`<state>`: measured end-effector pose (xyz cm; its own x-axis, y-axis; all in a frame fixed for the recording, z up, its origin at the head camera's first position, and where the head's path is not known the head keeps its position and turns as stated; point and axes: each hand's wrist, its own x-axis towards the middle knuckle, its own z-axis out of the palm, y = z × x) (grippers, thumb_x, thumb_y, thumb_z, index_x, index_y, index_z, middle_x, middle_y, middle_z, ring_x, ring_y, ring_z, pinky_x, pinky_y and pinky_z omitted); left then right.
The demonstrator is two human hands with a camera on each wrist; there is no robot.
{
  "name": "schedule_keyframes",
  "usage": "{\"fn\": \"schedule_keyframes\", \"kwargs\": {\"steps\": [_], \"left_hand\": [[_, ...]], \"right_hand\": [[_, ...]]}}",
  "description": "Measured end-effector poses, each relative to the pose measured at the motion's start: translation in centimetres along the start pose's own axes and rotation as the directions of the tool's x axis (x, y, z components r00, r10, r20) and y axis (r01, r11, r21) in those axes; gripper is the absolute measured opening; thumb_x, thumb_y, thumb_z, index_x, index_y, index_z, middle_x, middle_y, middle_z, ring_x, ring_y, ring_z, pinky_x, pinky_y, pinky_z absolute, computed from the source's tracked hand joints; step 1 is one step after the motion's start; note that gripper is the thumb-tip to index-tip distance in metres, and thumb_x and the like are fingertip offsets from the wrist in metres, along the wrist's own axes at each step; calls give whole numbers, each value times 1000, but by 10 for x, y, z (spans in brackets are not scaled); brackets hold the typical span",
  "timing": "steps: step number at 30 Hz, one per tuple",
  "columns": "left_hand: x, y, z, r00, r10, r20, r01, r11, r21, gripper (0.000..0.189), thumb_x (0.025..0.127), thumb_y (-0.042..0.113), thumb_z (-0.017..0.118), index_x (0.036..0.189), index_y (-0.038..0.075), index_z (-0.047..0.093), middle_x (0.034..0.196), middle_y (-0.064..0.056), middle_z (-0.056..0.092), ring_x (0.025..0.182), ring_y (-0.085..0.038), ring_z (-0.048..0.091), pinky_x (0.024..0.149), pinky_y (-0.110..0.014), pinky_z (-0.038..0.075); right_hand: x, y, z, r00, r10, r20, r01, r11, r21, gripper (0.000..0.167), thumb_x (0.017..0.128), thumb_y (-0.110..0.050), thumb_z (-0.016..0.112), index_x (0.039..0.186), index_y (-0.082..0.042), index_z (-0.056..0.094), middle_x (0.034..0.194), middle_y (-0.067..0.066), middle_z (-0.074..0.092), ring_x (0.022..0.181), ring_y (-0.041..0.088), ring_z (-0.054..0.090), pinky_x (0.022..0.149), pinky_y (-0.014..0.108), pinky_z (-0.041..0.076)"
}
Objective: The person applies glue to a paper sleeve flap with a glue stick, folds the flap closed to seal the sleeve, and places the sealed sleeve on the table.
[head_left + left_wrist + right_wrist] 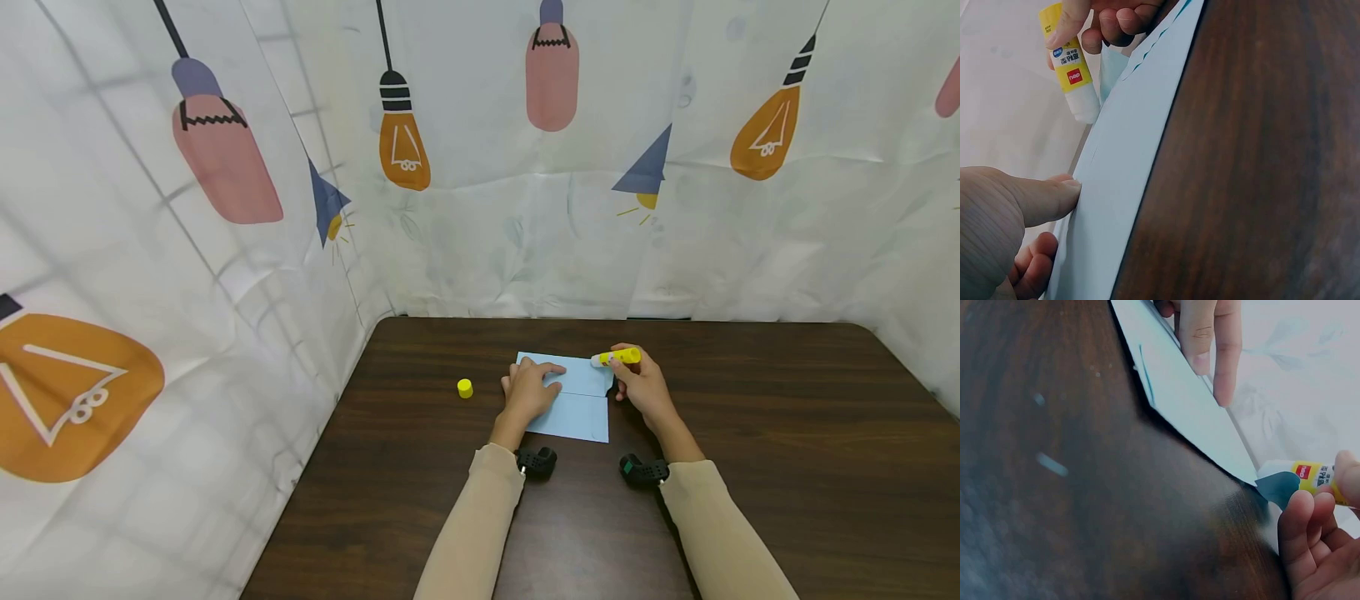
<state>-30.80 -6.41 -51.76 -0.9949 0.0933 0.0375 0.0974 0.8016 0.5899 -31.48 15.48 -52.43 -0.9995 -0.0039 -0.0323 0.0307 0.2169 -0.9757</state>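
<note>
A light blue sheet of paper (573,415) with a crease across its middle lies on the table. My left hand (529,390) rests on its left part, thumb and fingers spread over the paper. In my right hand (643,390) I grip an uncapped yellow glue stick (621,357), its white end pointing down at the paper's upper right edge. The left wrist view shows the glue stick (1072,69) tilted, with its tip right at the paper's edge. A small flap (1279,487) sticks up there beside my right fingertips in the right wrist view.
The yellow glue stick cap (465,388) stands on the dark wooden table (787,400), left of the paper. Behind the table and along its left side hangs a white curtain (480,233) printed with lamps. A black wrist device (537,463) sits on each wrist.
</note>
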Motion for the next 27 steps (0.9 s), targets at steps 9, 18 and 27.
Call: {"fn": "schedule_keyframes", "kwargs": {"steps": [9, 18, 27], "left_hand": [[0, 1, 0, 1000, 2, -4, -2, 1000, -1, 27, 99, 32, 68, 126, 35, 73, 107, -2, 54, 96, -20, 39, 80, -39, 25], [0, 0, -1, 1000, 2, 1, -2, 1000, -2, 27, 100, 32, 67, 126, 36, 73, 110, -2, 55, 98, -20, 40, 81, -39, 26], [0, 1, -1, 1000, -8, 5, 8, 1000, 4, 27, 99, 32, 67, 126, 36, 73, 111, -3, 55, 99, -21, 40, 82, -39, 26]], "right_hand": [[-4, -10, -2, 999, 16, 30, -17, 1000, 17, 44, 108, -24, 52, 147, -5, 43, 91, 10, 49, 68, 17, 49, 63, 28, 55], [-20, -33, 0, 998, 10, 58, -10, 1000, 12, 41, 108, -19, 51, 145, 0, 43, 84, 8, 49, 68, 16, 49, 64, 29, 56], [1, -2, -2, 999, 24, 45, -25, 1000, 19, 45, 108, -30, 52, 145, -7, 44, 87, 5, 49, 67, 15, 48, 62, 27, 54]]}}
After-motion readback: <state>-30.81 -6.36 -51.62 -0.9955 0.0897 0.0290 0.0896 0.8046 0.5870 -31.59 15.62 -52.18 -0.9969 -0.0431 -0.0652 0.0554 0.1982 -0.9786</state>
